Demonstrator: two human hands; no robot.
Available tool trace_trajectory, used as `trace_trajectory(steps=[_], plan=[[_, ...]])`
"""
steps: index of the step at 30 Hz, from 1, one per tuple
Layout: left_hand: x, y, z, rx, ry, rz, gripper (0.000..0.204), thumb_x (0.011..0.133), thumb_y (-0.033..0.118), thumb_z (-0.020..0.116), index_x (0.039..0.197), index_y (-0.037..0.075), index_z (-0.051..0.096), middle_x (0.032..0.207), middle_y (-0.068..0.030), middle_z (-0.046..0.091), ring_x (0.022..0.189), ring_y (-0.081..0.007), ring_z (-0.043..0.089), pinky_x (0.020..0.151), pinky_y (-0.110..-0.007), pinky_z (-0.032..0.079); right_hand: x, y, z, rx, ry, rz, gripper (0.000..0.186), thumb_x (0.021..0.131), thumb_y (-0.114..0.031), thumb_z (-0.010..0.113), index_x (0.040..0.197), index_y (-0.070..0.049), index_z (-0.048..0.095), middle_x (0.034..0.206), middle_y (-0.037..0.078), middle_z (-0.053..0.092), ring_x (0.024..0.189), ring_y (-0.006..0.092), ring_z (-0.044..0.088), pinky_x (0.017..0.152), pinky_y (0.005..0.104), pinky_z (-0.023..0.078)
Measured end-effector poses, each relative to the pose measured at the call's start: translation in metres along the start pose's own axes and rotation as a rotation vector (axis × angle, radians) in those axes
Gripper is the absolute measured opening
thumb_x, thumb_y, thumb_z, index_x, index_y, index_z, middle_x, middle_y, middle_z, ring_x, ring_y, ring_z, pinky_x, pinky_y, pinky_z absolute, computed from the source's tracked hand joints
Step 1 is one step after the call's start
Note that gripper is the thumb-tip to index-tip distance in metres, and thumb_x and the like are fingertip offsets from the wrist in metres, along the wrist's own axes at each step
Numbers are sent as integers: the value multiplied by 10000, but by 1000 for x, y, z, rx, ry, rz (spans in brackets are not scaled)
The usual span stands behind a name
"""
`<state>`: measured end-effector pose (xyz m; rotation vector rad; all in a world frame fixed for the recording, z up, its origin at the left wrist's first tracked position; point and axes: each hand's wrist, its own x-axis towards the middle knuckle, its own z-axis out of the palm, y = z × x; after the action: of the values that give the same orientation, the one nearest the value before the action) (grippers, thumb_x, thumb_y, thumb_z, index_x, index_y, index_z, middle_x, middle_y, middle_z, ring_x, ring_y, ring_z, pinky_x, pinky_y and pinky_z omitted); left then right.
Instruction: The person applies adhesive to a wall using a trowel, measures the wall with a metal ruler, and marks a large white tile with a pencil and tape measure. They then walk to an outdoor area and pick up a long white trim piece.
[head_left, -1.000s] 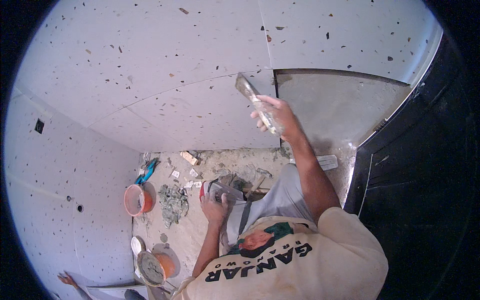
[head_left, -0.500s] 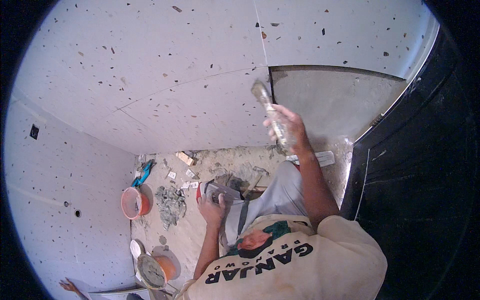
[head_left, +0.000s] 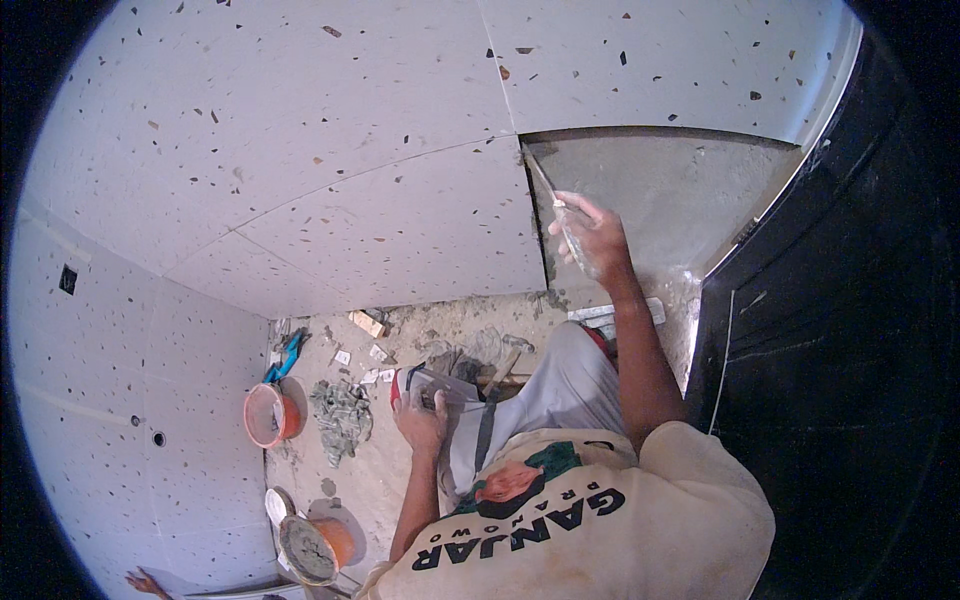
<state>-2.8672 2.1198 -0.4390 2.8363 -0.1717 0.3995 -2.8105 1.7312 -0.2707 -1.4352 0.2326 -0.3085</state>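
Note:
A mortar-smeared scraper (head_left: 541, 172) is in my right hand (head_left: 595, 238), its fingers closed round the handle. The thin blade is seen nearly edge-on, at the upper left corner of a bare grey recess (head_left: 660, 195) in the speckled wall tiling. It lies along the edge of the neighbouring white tile (head_left: 430, 220); whether it touches that edge I cannot tell. Lower down, my left hand (head_left: 422, 418) rests on my bent left knee with the fingers apart, and nothing shows in it.
An orange bucket (head_left: 271, 415) and a mortar-filled bucket (head_left: 308, 550) stand left, with a crumpled grey cloth (head_left: 342, 418) nearby. A hammer-like tool (head_left: 507, 362) and a pale flat bar (head_left: 640, 312) lie near my legs. A dark panel (head_left: 830, 380) borders the right. Another person's hand (head_left: 147, 582) shows lower left.
My right hand has moved slightly up and right, and the scraper has turned from its broad face to its edge, from before the white tile to the recess's corner. My left hand stays put.

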Motion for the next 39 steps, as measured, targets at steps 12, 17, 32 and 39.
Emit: trace_trajectory(steps=[12,17,32,39], plan=[[-1,-2,3,-28,-19,13,373,793,378,691,985,58,698,912,-142,612,906,-350,557,811,-480,437,-5,10,-21,-367,33,-85,377,891,-210,627,1240,-67,619,892,159,702,713,215,656,744,361,532],[-2,-3,7,12,22,44,374,796,377,689,986,55,698,913,-149,615,907,-355,556,810,-478,443,0,13,-6,-551,122,-403,367,873,-207,627,1209,-59,629,1006,244,676,902,360,676,822,428,517],[-3,-1,-1,-13,11,37,373,807,378,678,955,36,696,896,-154,609,884,-363,553,793,-490,444,-17,3,30,-846,347,-423,380,857,-208,638,1227,-128,606,998,199,634,863,407,645,746,496,513],[-3,4,1,42,61,61,385,805,382,674,965,32,697,917,-160,615,893,-367,553,814,-495,440,-24,12,36,-978,338,-263,399,830,-208,681,1221,-175,616,984,174,639,876,398,638,748,495,508]])
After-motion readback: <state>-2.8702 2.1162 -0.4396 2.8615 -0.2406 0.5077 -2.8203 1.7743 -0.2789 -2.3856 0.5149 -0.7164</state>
